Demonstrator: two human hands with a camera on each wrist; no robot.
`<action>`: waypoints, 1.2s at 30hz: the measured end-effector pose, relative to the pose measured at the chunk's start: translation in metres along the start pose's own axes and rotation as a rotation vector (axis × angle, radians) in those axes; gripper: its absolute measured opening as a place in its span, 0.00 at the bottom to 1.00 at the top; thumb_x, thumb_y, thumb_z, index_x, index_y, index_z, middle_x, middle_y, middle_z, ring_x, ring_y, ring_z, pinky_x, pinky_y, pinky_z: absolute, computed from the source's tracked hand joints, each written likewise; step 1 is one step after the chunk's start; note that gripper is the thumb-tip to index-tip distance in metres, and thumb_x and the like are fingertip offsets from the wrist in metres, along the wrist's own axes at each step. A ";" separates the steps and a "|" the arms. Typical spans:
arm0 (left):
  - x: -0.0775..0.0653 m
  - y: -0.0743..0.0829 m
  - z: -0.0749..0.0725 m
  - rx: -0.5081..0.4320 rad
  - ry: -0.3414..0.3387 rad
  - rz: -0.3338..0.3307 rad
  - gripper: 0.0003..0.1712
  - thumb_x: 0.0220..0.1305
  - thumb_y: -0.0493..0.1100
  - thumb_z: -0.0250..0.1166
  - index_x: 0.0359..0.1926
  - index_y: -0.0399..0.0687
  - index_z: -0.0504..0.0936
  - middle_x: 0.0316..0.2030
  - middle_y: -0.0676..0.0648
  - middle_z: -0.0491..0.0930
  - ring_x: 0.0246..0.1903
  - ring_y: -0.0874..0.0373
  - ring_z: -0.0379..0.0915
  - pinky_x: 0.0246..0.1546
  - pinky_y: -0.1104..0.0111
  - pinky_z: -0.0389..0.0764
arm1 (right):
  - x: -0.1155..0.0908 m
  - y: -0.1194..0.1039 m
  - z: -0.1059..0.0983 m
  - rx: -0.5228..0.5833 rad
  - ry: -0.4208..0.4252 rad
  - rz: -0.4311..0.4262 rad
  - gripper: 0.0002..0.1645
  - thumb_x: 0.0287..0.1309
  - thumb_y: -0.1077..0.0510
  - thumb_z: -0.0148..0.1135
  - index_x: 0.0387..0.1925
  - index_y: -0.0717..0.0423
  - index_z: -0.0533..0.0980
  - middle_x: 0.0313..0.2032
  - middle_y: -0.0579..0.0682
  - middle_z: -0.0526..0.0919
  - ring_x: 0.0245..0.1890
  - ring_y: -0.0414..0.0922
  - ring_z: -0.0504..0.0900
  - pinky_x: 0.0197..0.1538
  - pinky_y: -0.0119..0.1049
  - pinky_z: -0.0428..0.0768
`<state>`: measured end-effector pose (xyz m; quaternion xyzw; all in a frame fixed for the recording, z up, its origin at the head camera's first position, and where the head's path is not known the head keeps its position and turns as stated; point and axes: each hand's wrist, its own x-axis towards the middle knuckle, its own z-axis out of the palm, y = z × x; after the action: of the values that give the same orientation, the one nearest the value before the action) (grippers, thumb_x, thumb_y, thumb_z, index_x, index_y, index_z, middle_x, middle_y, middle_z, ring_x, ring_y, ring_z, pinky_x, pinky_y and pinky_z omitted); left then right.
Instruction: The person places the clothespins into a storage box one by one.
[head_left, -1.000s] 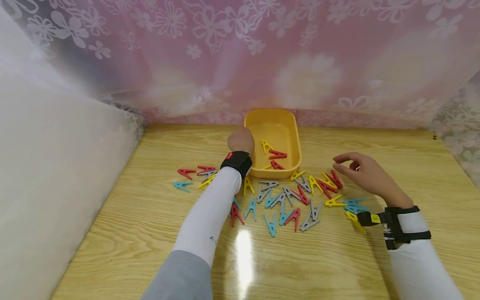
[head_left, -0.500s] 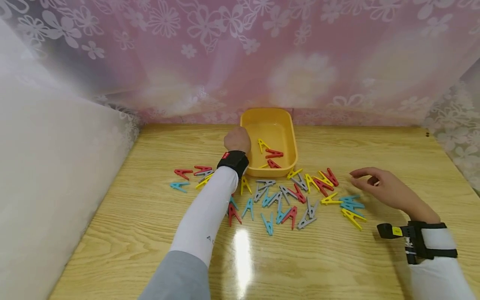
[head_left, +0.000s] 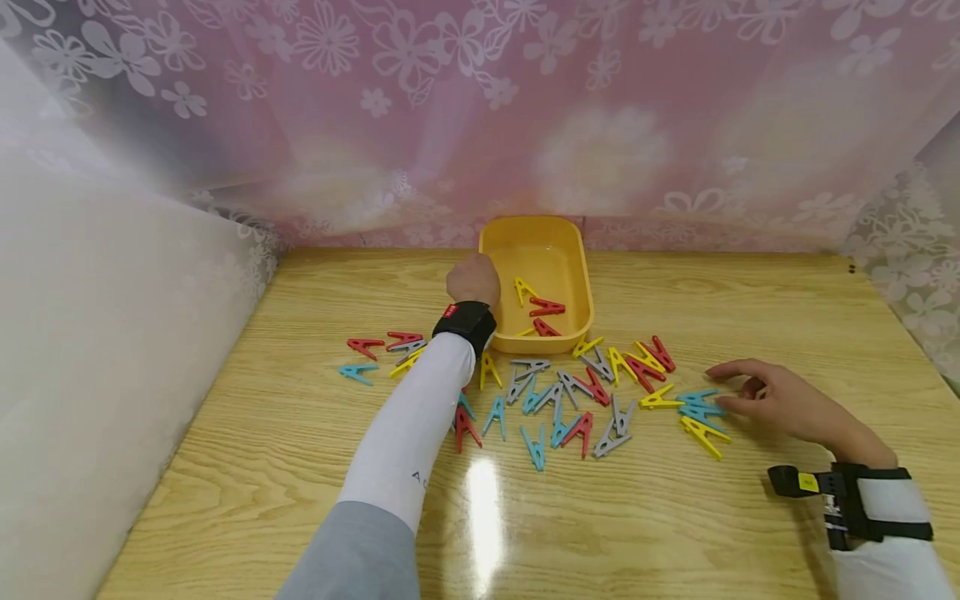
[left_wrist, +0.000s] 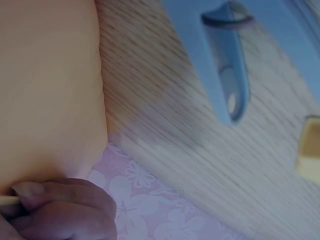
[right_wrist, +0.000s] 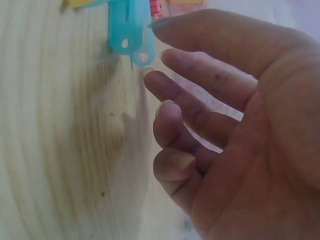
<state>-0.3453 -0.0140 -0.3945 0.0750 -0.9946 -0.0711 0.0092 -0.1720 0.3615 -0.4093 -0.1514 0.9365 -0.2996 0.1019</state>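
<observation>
A yellow tray (head_left: pixel 537 243) stands at the back of the wooden table with a yellow peg (head_left: pixel 525 290) and two red pegs (head_left: pixel 547 307) inside. My left hand (head_left: pixel 474 279) is a fist at the tray's left rim; in the left wrist view its curled fingers (left_wrist: pixel 60 210) press against the tray wall (left_wrist: pixel 50 100). Several red, yellow, grey and blue clothes pegs (head_left: pixel 570 392) lie scattered in front of the tray. My right hand (head_left: pixel 717 388) lies low at the pile's right end, its relaxed fingers (right_wrist: pixel 200 75) just short of two blue pegs (head_left: pixel 701 404) (right_wrist: pixel 131 35) and holding nothing.
A smaller group of pegs (head_left: pixel 382 350) lies left of my left forearm. Flowered pink curtains (head_left: pixel 480 108) close the back of the table, and a white lace one (head_left: pixel 90 333) closes its left side. Bare wood (head_left: pixel 600 517) stretches along the near edge.
My right hand has dropped from above the pile and moved right and nearer, down to the blue pegs. My left hand has stayed at the tray's rim.
</observation>
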 end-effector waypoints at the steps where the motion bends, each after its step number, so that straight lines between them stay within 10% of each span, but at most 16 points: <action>1: 0.000 0.000 0.000 -0.001 -0.003 -0.002 0.17 0.74 0.46 0.49 0.43 0.45 0.83 0.34 0.48 0.83 0.32 0.55 0.80 0.30 0.65 0.80 | 0.000 0.000 0.001 0.000 0.003 -0.003 0.25 0.59 0.56 0.65 0.55 0.64 0.74 0.48 0.60 0.79 0.30 0.37 0.73 0.30 0.32 0.71; 36: 0.000 -0.001 -0.002 -0.028 -0.001 0.000 0.17 0.74 0.45 0.49 0.42 0.46 0.83 0.34 0.48 0.83 0.32 0.56 0.80 0.28 0.65 0.79 | 0.008 -0.004 0.003 -0.046 -0.033 0.048 0.28 0.61 0.50 0.63 0.57 0.64 0.72 0.50 0.60 0.78 0.34 0.42 0.74 0.33 0.34 0.73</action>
<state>-0.3448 -0.0151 -0.3931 0.0747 -0.9935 -0.0850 0.0099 -0.1776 0.3537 -0.4099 -0.1361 0.9447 -0.2729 0.1210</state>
